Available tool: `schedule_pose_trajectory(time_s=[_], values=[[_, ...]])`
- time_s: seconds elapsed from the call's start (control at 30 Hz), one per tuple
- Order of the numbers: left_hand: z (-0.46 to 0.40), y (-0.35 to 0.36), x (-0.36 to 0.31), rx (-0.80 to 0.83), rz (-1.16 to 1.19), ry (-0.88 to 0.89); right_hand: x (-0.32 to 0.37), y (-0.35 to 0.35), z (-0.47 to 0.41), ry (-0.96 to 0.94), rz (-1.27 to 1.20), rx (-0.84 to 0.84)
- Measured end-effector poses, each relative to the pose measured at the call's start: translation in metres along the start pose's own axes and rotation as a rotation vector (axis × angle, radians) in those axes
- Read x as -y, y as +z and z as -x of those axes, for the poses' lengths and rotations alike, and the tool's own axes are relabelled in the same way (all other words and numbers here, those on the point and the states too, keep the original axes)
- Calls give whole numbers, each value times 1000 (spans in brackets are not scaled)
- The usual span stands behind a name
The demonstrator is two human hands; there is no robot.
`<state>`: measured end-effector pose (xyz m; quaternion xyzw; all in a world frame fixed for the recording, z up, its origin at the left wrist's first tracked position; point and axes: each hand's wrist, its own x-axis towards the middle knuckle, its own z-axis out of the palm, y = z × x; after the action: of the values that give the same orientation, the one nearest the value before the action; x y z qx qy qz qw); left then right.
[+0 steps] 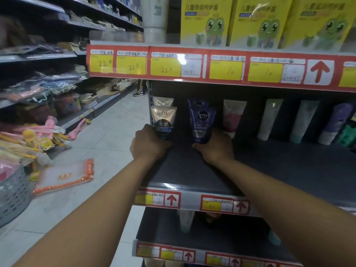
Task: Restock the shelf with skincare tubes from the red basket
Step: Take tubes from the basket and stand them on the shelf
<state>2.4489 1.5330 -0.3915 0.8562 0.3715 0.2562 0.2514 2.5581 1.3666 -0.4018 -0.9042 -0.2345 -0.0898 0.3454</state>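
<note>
My left hand (149, 144) grips the base of a beige Softto tube (163, 120) standing upright at the left end of the dark shelf (269, 166); a second Softto tube (162, 102) stands behind it. My right hand (215, 148) holds the bottom of a purple Nivea Men tube (203, 124), upright, with another Nivea tube (197, 105) behind. Further right along the back stand a pink-and-white tube (233, 116), two pale tubes (269, 118) (302, 120) and a lilac tube (335, 124). The red basket is out of view.
Yellow frog-printed boxes (258, 22) fill the shelf above, over a red price strip (212, 64). A grey perforated basket (13, 191) and an orange-trimmed pouch (65, 177) lie on the tiled floor at left. Someone's shoe (139, 92) shows down the aisle.
</note>
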Motion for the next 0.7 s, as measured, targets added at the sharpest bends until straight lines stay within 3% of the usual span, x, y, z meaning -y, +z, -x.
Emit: schedule_pose_trajectory(time_s=[0.7], values=[[-38,33,18,-43,100,42,-7,30,-30,33,-60,-40]])
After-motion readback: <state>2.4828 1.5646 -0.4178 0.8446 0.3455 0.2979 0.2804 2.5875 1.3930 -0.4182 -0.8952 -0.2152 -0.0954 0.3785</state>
